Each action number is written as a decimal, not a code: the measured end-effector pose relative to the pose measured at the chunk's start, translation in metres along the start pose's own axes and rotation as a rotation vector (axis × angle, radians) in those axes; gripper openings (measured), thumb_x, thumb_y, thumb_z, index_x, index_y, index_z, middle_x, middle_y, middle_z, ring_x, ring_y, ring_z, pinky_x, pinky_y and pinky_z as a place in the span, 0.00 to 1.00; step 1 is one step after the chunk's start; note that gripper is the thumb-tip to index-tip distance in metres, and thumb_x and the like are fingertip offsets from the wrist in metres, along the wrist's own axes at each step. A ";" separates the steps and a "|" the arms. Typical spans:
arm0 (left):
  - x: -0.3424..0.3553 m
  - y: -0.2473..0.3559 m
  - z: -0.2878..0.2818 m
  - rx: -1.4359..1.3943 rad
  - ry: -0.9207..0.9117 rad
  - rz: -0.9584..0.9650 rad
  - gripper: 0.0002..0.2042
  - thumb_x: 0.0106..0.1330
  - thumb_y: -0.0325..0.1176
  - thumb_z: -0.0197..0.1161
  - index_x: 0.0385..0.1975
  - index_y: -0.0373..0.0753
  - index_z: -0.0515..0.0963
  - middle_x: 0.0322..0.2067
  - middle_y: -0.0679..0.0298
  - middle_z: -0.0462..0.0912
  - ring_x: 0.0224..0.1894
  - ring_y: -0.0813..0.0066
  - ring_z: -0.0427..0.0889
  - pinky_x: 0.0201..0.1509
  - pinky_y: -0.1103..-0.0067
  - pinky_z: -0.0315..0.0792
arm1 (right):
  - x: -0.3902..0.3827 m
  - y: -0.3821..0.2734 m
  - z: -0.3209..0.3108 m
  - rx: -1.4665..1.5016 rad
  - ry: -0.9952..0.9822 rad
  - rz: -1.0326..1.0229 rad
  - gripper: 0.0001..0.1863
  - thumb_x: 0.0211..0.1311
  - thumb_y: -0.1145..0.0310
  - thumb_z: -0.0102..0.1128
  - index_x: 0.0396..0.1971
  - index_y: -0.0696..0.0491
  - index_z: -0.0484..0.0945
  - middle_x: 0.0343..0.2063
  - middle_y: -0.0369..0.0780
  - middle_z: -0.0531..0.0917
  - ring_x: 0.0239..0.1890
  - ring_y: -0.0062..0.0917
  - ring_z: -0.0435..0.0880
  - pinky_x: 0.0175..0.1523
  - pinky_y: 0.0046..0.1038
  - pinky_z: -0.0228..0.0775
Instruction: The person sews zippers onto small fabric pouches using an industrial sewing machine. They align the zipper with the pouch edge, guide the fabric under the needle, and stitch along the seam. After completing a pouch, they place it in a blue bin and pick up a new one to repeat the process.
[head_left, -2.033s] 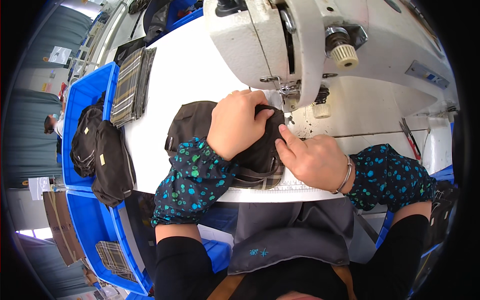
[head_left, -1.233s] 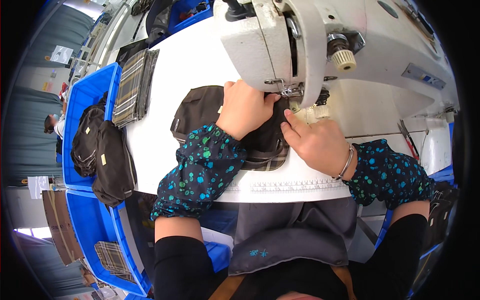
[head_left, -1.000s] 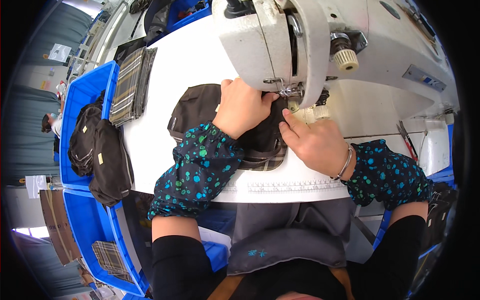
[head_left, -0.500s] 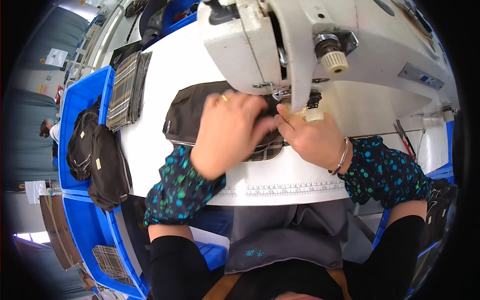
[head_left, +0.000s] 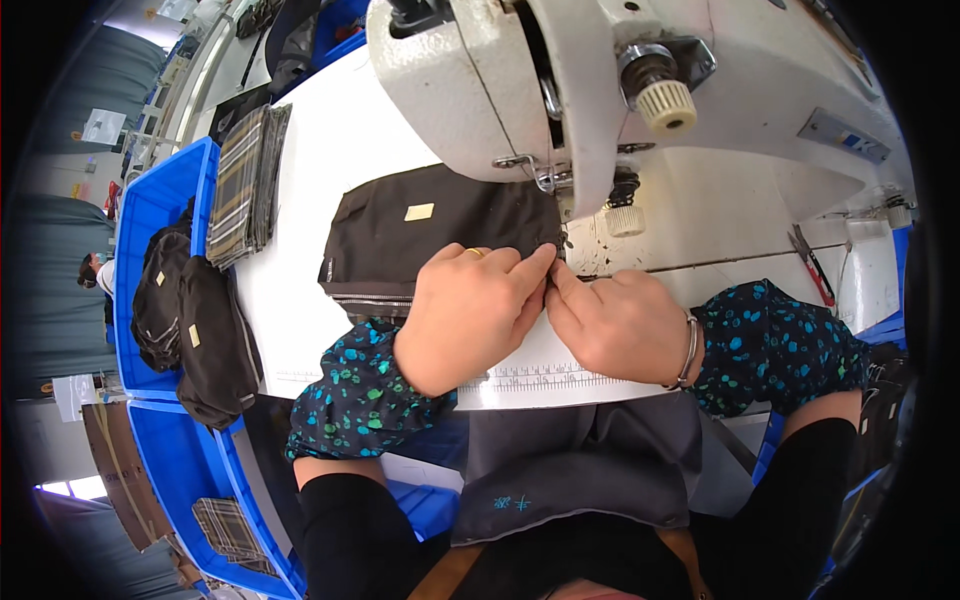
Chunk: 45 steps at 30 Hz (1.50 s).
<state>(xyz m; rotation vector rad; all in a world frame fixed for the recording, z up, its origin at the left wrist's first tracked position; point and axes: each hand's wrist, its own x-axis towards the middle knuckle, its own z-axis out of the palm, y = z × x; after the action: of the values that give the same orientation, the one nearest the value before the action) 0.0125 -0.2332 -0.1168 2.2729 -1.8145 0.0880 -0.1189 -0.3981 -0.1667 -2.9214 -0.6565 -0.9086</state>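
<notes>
A dark fabric bag piece (head_left: 375,232) with a small pale label (head_left: 419,212) lies on the white sewing table (head_left: 330,130), its right end just under the sewing machine's needle area. A silver zipper (head_left: 372,299) runs along its near edge. My left hand (head_left: 470,315), with a ring on one finger, is closed on the near right corner of the bag piece. Fingertips of my right hand (head_left: 622,325) pinch that same corner, touching the left hand's. My fingers hide exactly what is gripped there.
The white sewing machine (head_left: 450,95) overhangs the work. Folded plaid fabric pieces (head_left: 250,180) are stacked at left, beside blue bins (head_left: 125,300) with more dark bags (head_left: 205,340). Red-handled scissors (head_left: 815,268) lie at right. A printed ruler (head_left: 550,381) runs along the table's front edge.
Both hands have drawn nearer to me, and my left hand has come off the bag's middle to its right corner. The label now shows; the plaid underside at the front is mostly covered.
</notes>
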 end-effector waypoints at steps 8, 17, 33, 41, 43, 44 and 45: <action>0.001 0.005 0.006 -0.012 0.028 -0.012 0.13 0.64 0.34 0.66 0.46 0.39 0.86 0.22 0.69 0.79 0.25 0.70 0.82 0.31 0.72 0.71 | 0.000 -0.007 -0.009 0.064 -0.086 -0.011 0.16 0.49 0.69 0.62 0.34 0.66 0.85 0.37 0.60 0.88 0.17 0.22 0.82 0.22 0.25 0.71; 0.004 0.004 0.014 -0.033 0.045 -0.006 0.13 0.65 0.32 0.66 0.48 0.39 0.86 0.22 0.65 0.81 0.23 0.63 0.81 0.30 0.70 0.72 | -0.001 -0.009 -0.005 0.058 -0.065 -0.008 0.15 0.49 0.69 0.62 0.32 0.65 0.83 0.37 0.61 0.88 0.15 0.22 0.80 0.20 0.26 0.68; 0.026 -0.017 0.020 0.012 0.104 -0.056 0.11 0.62 0.34 0.66 0.42 0.40 0.87 0.28 0.63 0.80 0.27 0.61 0.83 0.33 0.68 0.76 | 0.010 0.010 0.006 0.040 -0.055 0.055 0.11 0.52 0.70 0.62 0.32 0.63 0.83 0.41 0.63 0.87 0.17 0.25 0.84 0.21 0.27 0.73; 0.007 0.005 0.013 0.098 0.207 -0.129 0.07 0.59 0.30 0.68 0.36 0.44 0.87 0.30 0.68 0.75 0.28 0.71 0.82 0.31 0.74 0.75 | 0.006 0.010 0.010 0.058 -0.054 0.054 0.11 0.53 0.70 0.62 0.31 0.62 0.82 0.43 0.63 0.86 0.16 0.24 0.83 0.21 0.27 0.72; 0.007 0.002 0.017 0.110 0.219 -0.066 0.08 0.58 0.30 0.68 0.37 0.42 0.86 0.31 0.68 0.74 0.28 0.72 0.81 0.31 0.74 0.75 | 0.006 0.009 0.009 0.075 -0.065 0.049 0.11 0.53 0.69 0.63 0.32 0.62 0.83 0.43 0.61 0.87 0.16 0.24 0.82 0.21 0.27 0.72; 0.007 0.001 0.019 0.116 0.225 -0.034 0.09 0.58 0.30 0.68 0.38 0.42 0.86 0.31 0.68 0.73 0.28 0.73 0.81 0.31 0.75 0.75 | 0.005 0.008 0.008 0.084 -0.072 0.043 0.11 0.53 0.69 0.63 0.32 0.62 0.83 0.42 0.60 0.87 0.16 0.24 0.82 0.21 0.27 0.71; 0.007 0.000 0.021 0.137 0.209 -0.022 0.10 0.58 0.30 0.67 0.39 0.41 0.86 0.32 0.68 0.72 0.27 0.73 0.80 0.31 0.75 0.74 | 0.004 0.007 0.007 0.093 -0.079 0.036 0.12 0.53 0.69 0.63 0.33 0.62 0.83 0.42 0.59 0.87 0.16 0.24 0.82 0.21 0.27 0.71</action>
<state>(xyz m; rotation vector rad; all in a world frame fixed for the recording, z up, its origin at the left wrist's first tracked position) 0.0123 -0.2445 -0.1357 2.2747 -1.7236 0.4417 -0.1089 -0.4018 -0.1697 -2.8888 -0.6296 -0.7411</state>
